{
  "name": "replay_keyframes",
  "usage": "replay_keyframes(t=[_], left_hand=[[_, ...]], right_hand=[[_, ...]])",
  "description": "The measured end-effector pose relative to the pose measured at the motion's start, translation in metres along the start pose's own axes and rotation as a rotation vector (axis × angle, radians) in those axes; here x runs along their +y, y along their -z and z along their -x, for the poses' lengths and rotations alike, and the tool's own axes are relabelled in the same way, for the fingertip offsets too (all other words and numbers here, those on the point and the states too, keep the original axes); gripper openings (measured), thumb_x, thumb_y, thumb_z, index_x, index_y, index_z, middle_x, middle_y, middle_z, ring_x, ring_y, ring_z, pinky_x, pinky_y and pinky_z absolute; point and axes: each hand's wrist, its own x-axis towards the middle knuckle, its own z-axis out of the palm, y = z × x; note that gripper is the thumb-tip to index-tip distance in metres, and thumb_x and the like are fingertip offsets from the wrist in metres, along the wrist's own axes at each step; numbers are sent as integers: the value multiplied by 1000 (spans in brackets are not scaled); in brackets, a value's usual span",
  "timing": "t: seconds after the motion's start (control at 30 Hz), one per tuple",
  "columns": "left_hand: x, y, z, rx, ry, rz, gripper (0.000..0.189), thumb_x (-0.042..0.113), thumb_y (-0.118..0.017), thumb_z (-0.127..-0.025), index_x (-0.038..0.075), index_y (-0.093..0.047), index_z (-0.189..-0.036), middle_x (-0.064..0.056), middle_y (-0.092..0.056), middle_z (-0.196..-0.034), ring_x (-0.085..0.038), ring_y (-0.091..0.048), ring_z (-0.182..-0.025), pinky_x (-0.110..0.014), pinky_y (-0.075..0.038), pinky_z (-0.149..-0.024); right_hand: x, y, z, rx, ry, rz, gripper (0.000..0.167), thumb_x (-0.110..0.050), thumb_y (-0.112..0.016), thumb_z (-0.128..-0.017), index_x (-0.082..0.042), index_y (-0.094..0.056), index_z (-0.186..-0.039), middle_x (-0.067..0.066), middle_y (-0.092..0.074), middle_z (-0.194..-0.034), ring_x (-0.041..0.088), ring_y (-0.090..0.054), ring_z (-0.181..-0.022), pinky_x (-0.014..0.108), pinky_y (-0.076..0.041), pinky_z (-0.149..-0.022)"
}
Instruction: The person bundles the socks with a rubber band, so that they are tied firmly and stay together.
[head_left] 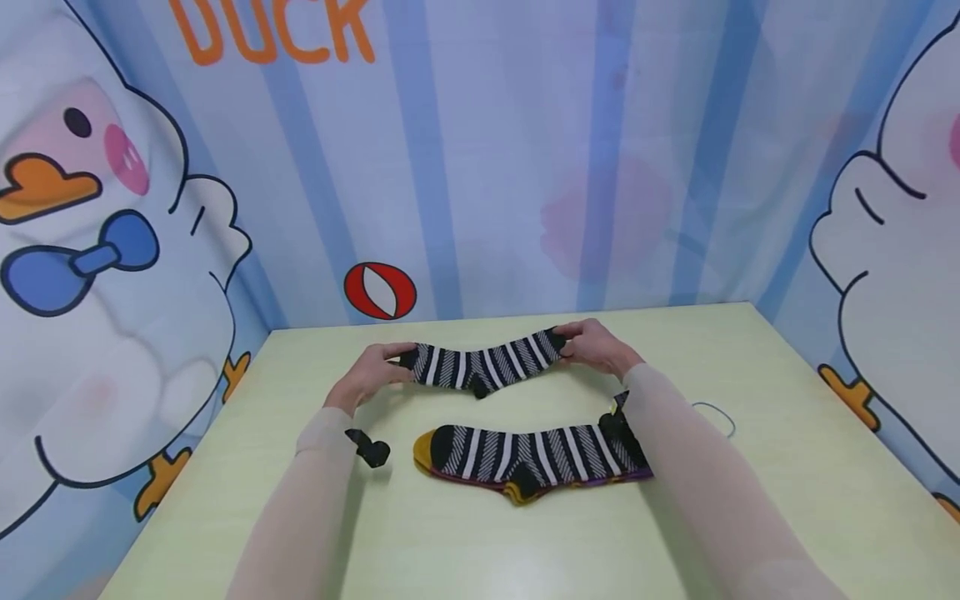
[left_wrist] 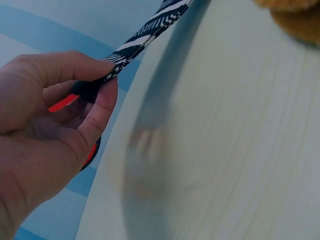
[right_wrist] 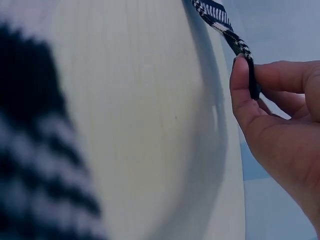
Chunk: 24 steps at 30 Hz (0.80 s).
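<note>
A black sock with white and grey stripes (head_left: 483, 367) is stretched sideways above the far part of the table, its black heel hanging down. My left hand (head_left: 375, 372) pinches its left end between thumb and fingers; the left wrist view shows this hand (left_wrist: 60, 105) close up. At the other end, my right hand (head_left: 596, 346) pinches the black tip, as the right wrist view shows with that hand (right_wrist: 280, 95). Nearer to me lies a stack of socks (head_left: 540, 454), a like striped one on top and mustard and purple edges below. The right forearm covers the stack's right end.
The pale table (head_left: 525, 542) meets a blue striped backdrop (head_left: 495, 167) with printed ducks at both sides. A thin blue loop (head_left: 716, 412) lies right of the right forearm. Small black wrist cameras (head_left: 371, 450) sit below the wrists.
</note>
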Motion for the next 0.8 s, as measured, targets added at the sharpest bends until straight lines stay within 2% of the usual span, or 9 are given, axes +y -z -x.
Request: replay_keyframes(t=[0.27,0.53,0.8], left_hand=[[8,-14,3,8,-66,35,65,-4,-66,-88,3,-46,-149,-23,-41,-149,-36,-44,-129,-45,-44,-103],[17,-28,12,-2,-80,49,64,-1,-67,-88,5,-46,-149,-20,-42,-149,-35,-45,-129,-45,-43,-104],[35,-29,22,5,-91,60,63,-1,-66,-87,7,-48,-148,-18,-44,-147,-34,-45,-128,-47,-42,-106]], right_hand=[[1,10,14,7,41,138,62,13,-44,-93,10,-27,-152,32,-25,-155,37,-50,-122,40,-50,-95],[7,17,39,36,121,186,63,11,-45,-92,10,-26,-152,31,-23,-156,44,-34,-139,42,-49,-98],[-9,22,67,30,190,230,67,7,-48,-94,8,-21,-154,29,-18,-159,45,-28,-142,47,-47,-99]])
